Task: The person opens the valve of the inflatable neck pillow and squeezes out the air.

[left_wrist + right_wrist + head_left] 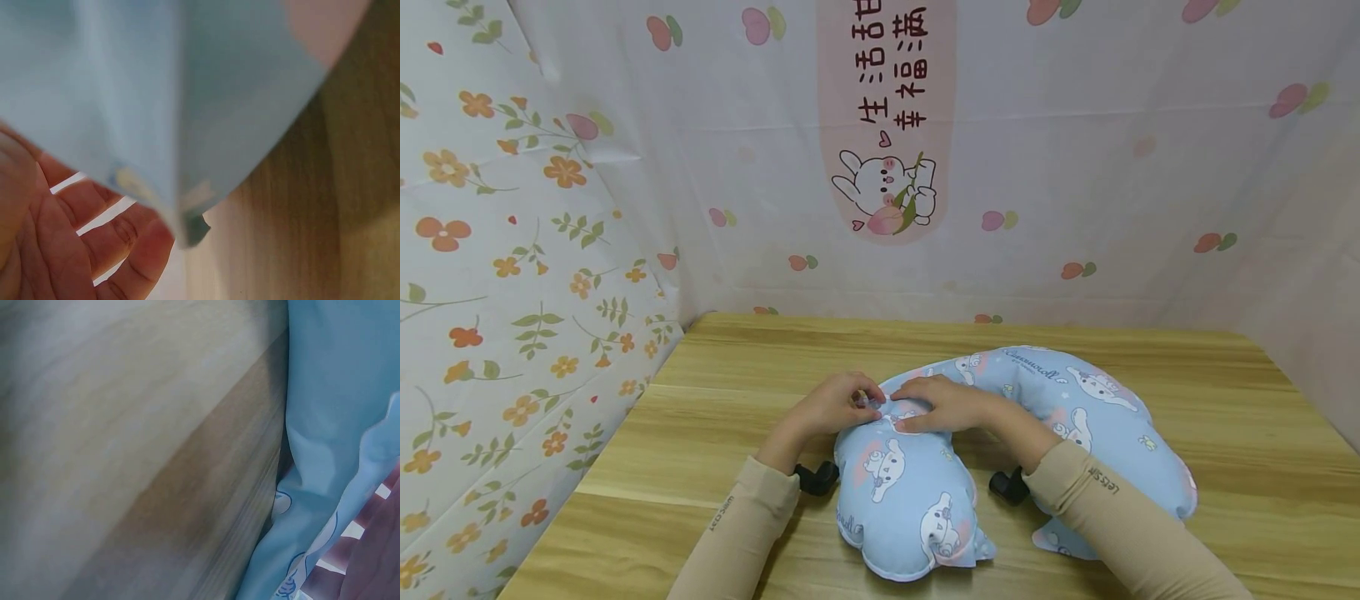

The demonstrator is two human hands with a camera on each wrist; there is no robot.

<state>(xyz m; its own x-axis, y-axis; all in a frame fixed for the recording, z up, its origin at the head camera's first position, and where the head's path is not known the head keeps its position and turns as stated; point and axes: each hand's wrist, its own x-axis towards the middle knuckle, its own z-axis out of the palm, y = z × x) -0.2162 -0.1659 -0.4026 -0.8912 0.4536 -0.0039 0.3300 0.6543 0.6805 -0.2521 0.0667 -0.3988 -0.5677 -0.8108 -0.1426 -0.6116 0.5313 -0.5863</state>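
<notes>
A light blue U-shaped neck pillow (917, 492) with white cartoon dogs lies on the table, its curve toward the back and its two ends toward me. At the upper left of the pillow, my left hand (831, 408) pinches the fabric between thumb and fingers, beside a small clear piece (867, 402). Close beside it, my right hand (951, 406) grips a fold of the same part, thumb and fingers apart across the fabric. In the left wrist view the pillow (137, 94) hides some fingertips. The right wrist view shows fingers (340, 553) behind the pillow's edge.
The wooden table (722, 358) stretches out on all sides of the pillow. A floral cloth (535, 275) hangs at the left, and a printed cloth (1060, 150) with a cartoon rabbit hangs behind. Black wrist mounts (1009, 486) sit by both forearms.
</notes>
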